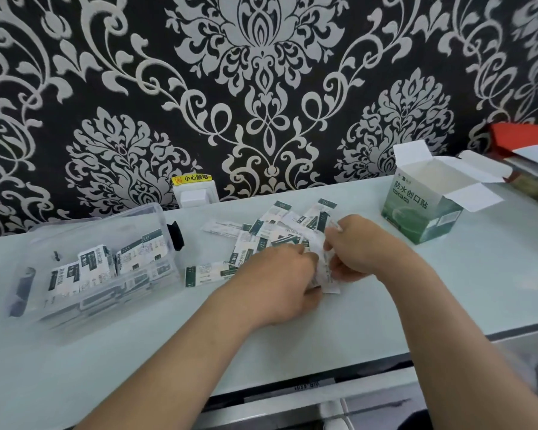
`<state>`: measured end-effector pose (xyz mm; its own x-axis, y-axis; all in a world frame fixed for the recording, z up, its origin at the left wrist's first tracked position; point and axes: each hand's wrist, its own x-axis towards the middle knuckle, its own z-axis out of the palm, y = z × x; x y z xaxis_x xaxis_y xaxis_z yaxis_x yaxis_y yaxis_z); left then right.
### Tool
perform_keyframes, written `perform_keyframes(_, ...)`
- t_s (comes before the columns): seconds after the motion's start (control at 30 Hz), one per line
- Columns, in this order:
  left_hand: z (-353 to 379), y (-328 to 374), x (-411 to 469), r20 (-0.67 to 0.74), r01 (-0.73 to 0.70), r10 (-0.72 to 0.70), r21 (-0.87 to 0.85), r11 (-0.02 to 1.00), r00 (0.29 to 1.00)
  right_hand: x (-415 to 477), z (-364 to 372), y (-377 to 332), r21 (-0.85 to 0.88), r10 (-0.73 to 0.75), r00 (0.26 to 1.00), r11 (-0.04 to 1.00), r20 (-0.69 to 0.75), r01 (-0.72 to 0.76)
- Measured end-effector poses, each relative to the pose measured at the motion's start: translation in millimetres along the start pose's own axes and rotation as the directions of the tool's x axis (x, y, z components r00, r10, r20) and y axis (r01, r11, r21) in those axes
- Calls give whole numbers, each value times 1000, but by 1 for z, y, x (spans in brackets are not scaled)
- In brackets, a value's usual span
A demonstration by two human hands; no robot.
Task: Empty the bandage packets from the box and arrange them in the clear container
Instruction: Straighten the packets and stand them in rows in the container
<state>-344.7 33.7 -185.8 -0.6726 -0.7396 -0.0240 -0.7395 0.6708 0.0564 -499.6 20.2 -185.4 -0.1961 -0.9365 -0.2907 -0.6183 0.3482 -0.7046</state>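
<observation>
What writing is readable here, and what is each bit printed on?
"小心触电": yellow sticker above the wall socket.
"防水创口贴": side of the open green box.
Loose packets and those in the clear container: print too blurred to read.

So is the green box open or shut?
Open: the green box stands upright with its top flaps spread out, showing its white inside.
</observation>
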Motion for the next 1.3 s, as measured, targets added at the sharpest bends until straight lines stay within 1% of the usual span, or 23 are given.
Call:
perform_keyframes(0.07, -1, -2, 1, -19, 0, 0, 2, 1000, 1000, 0, 2, 0, 42, 3, 1000, 999, 3, -4)
perform_keyframes(0.17, -8, -10, 1, -63, 50, -53, -40, 998, 997, -1, 5, -3, 124, 1, 1000, 992, 19, -4)
perform_keyframes(0.23, -15, -21, 1, -154, 72, -79, -50, 996, 985, -1, 6, -7, 190, -9, 1000, 982, 7, 8)
perform_keyframes(0.27, -19, -27, 0, -242, 79, -93, -69, 995, 966, 0, 5, -10, 238, -25, 999, 971, -26, 31)
perform_keyframes(0.3, -22, -32, 0, -355, 71, -101, -96, 993, 929, 0, 4, -13, 304, -43, 997, 951, -69, 62)
perform_keyframes(0.37, -29, -39, -4, -571, 42, -122, -151, 988, 812, -2, 2, -19, 447, -78, 988, 885, -135, 131)
perform_keyframes(0.4, -32, -40, -5, -639, 28, -145, -189, 982, 755, -4, 1, -24, 509, -92, 985, 847, -144, 153)
perform_keyframes(0.43, -35, -41, -7, -668, 14, -182, -248, 969, 721, -7, 1, -29, 566, -105, 986, 809, -129, 160)
perform_keyframes(0.47, -37, -41, -7, -671, -6, -223, -320, 947, 707, -11, 0, -32, 621, -126, 988, 768, -91, 155)
perform_keyframes(0.53, -36, -41, -4, -623, -20, -294, -445, 895, 725, -21, 1, -40, 721, -206, 976, 686, 65, 97)
perform_keyframes(0.57, -34, -40, -2, -598, -13, -305, -467, 884, 741, -26, 2, -43, 750, -252, 955, 660, 158, 51)
perform_keyframes(0.63, -27, -36, 5, -575, 4, -327, -490, 872, 750, -30, 6, -44, 731, -309, 914, 682, 262, 21)
perform_keyframes(0.67, -24, -34, 8, -573, 11, -357, -518, 855, 738, -29, 8, -43, 707, -307, 917, 706, 256, 39)
perform_keyframes(0.73, -23, -29, 14, -569, 14, -432, -593, 805, 699, -22, 6, -39, 675, -237, 961, 733, 139, 83)
perform_keyframes(0.77, -24, -27, 16, -524, 26, -454, -634, 773, 721, -18, 3, -38, 653, -175, 983, 750, 47, 102)
perform_keyframes(0.8, -24, -24, 17, -431, 58, -440, -659, 750, 788, -15, 1, -35, 623, -113, 993, 774, -44, 115)
perform_keyframes(0.87, -20, -16, 18, -134, 155, -293, -607, 780, 947, -10, -4, -29, 558, -34, 986, 821, -162, 120)
perform_keyframes(0.9, -16, -11, 18, 24, 188, -206, -519, 834, 978, -9, -5, -27, 536, -23, 982, 836, -186, 121)
perform_keyframes(0.93, -12, -6, 18, 144, 183, -135, -410, 894, 980, -9, -5, -25, 520, -21, 980, 845, -197, 122)
perform_keyframes(0.97, -8, -1, 18, 219, 161, -93, -318, 934, 971, -9, -6, -23, 509, -19, 979, 852, -203, 122)
perform_keyframes(1.03, -8, 2, 21, 213, 146, -95, -235, 961, 972, -10, -8, -21, 516, -5, 980, 850, -199, 109)
perform_keyframes(1.17, -8, -2, 24, 79, 145, -131, -220, 965, 988, -11, -10, -20, 580, 32, 990, 813, -137, 54)
perform_keyframes(1.3, -7, -5, 22, 21, 107, -105, -209, 972, 994, -12, -12, -20, 635, 40, 995, 772, -90, 27)
